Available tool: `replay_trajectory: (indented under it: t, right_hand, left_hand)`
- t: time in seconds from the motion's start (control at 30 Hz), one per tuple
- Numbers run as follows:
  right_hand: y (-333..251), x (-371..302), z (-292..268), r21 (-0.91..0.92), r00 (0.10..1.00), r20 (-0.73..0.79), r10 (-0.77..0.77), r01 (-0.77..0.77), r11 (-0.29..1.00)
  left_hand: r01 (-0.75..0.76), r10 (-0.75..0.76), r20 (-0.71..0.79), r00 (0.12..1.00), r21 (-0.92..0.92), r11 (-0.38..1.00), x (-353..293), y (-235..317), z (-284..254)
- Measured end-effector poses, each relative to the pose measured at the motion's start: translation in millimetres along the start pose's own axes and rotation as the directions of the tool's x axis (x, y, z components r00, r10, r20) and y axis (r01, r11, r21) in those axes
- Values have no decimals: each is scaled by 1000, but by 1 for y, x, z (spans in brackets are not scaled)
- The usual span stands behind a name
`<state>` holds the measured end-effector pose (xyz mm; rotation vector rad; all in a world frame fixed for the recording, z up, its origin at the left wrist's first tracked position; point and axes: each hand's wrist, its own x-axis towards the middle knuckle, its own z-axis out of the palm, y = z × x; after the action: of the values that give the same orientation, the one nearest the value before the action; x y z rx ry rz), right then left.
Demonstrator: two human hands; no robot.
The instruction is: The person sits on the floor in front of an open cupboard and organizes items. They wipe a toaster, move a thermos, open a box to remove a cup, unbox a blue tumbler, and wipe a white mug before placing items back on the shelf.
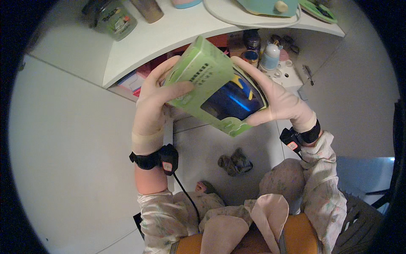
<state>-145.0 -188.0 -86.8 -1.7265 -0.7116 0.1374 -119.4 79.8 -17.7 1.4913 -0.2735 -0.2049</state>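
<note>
A green cardboard box (192,99) with a dark window in its front is held up, tilted, in the middle of the view. Blue and yellow shapes show in that window. My left hand (154,97), in a pale glove, grips the box's left side with the thumb across its face. On the other side my right hand (281,99), gloved too, clasps the right edge, its thumb near the bottom corner. What lies inside the box beyond the window is hidden.
Behind the box is an open cabinet under a white shelf (169,40). A white and light-blue bottle (270,57) stands inside at right. A jar (116,21), a brown cup (148,10) and a teal appliance (270,6) sit above. A crumpled dark cloth (235,162) lies on the floor.
</note>
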Motion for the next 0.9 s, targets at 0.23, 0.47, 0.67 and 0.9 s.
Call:
replay_trajectory:
  t: [0.23,0.47,0.67,0.9]
  right_hand:
    - [1,-12,1,35,998,-69,-3,5,999]
    - [12,-15,12,71,989,-144,-23,33,997]
    - [19,-11,26,402,967,-252,23,83,912]
    - [26,-8,36,356,959,-284,-28,133,925]
  left_hand:
    - [33,-32,-73,997,5,999,-3,-19,5]
    - [-26,29,-68,997,48,999,-7,-44,-4]
    - [41,-69,-111,991,-240,970,-12,-70,-13]
    - [77,-75,18,997,-174,982,-16,-101,6]
